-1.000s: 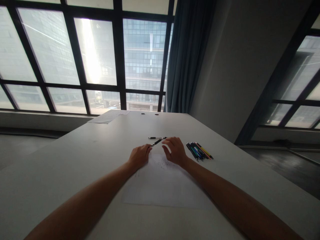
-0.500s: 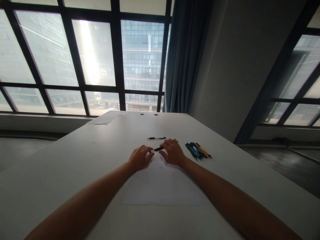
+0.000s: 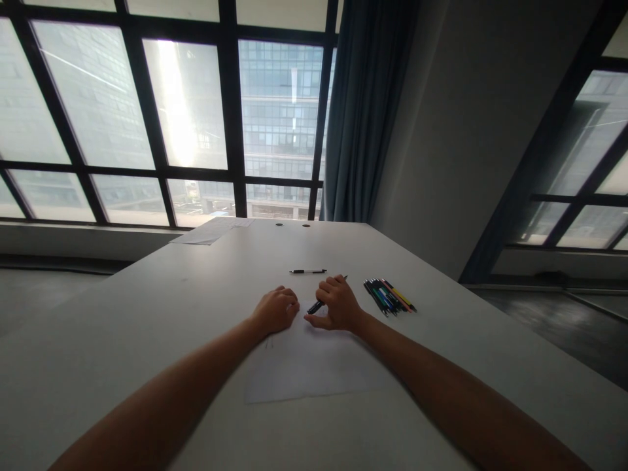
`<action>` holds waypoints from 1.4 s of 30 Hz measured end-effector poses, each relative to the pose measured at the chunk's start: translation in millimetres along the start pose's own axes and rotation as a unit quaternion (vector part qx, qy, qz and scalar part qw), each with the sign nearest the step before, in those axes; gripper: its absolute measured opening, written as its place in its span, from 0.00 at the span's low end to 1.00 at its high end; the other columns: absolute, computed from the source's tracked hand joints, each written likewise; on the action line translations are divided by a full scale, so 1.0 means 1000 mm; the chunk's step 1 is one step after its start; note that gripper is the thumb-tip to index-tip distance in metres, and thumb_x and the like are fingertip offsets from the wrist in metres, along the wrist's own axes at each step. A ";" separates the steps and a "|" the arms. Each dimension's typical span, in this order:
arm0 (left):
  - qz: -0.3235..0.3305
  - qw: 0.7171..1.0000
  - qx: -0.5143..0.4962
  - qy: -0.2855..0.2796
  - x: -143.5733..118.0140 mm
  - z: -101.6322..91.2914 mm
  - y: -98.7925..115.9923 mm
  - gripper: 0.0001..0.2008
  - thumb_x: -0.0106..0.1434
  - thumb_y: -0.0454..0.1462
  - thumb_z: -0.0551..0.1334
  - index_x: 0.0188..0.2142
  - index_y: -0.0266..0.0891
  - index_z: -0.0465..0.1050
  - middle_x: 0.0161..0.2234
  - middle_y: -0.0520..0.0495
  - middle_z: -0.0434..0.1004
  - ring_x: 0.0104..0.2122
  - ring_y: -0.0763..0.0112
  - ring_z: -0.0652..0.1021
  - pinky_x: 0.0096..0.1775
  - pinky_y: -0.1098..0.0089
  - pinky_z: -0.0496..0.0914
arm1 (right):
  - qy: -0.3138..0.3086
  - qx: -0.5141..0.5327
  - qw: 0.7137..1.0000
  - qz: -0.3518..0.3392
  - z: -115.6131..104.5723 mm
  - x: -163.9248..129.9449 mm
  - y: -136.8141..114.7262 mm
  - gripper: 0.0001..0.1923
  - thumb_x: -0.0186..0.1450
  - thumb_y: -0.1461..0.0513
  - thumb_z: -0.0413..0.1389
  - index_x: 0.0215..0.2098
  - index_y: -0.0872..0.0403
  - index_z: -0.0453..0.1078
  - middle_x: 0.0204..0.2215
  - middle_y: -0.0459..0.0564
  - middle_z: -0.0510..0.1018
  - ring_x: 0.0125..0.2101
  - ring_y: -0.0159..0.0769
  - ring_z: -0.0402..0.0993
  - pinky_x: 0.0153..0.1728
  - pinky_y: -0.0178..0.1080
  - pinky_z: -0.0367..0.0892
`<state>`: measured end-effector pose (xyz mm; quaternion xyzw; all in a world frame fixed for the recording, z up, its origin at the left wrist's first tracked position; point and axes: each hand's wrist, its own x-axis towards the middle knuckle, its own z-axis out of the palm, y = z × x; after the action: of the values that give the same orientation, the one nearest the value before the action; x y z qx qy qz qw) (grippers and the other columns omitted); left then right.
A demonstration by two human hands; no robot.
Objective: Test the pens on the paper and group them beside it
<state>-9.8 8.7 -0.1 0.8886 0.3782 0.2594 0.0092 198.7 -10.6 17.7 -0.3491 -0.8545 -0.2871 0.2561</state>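
A white sheet of paper [image 3: 309, 366] lies on the grey table [image 3: 147, 307] in front of me, slightly turned. My right hand [image 3: 338, 304] is closed around a black pen [image 3: 316, 305], its tip down on the top edge of the sheet. My left hand [image 3: 275, 311] rests with curled fingers on the paper's upper left corner, holding nothing that I can see. A second black pen [image 3: 307, 271] lies loose on the table just beyond both hands.
A bundle of several coloured pens [image 3: 390, 296] lies right of my right hand. More paper sheets [image 3: 210, 230] sit at the table's far left end. Two cable holes [image 3: 293, 225] are near the far edge. Windows and a blue curtain [image 3: 366, 111] stand behind.
The pen passed from between both hands into my right hand alone, which closed on it and brought the tip down. My left hand let go. The sheet rotated slightly.
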 end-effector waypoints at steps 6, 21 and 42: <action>0.023 1.000 0.007 0.000 0.000 0.002 -0.004 0.14 0.66 0.38 0.54 0.34 0.41 0.79 0.41 0.47 0.79 0.41 0.64 0.75 0.46 0.64 0.71 | 0.002 -0.014 1.000 0.010 0.000 0.000 0.003 0.24 0.57 0.43 0.53 0.19 0.55 0.63 0.21 0.48 0.67 0.28 0.35 0.58 0.35 0.42 0.49; 0.024 1.000 -0.008 0.001 0.000 0.004 -0.006 0.14 0.66 0.38 0.53 0.35 0.41 0.79 0.41 0.46 0.79 0.42 0.64 0.74 0.46 0.64 0.71 | 0.017 0.083 0.993 0.087 -0.003 0.002 0.016 0.25 0.70 0.52 0.44 0.20 0.55 0.65 0.26 0.52 0.72 0.31 0.36 0.65 0.38 0.41 0.55; 0.021 1.000 -0.004 0.006 -0.001 0.003 -0.004 0.14 0.67 0.38 0.53 0.36 0.40 0.79 0.40 0.45 0.79 0.41 0.63 0.74 0.46 0.64 0.70 | -0.234 0.565 0.721 0.327 0.004 0.000 0.001 0.14 0.52 0.55 0.63 0.25 0.56 0.66 0.15 0.41 0.70 0.15 0.25 0.61 0.16 0.29 0.55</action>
<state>-11.8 11.7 -4.6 0.8946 0.3585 0.2666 0.0053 198.4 -7.2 14.9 -0.4532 -0.7239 0.4409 0.2760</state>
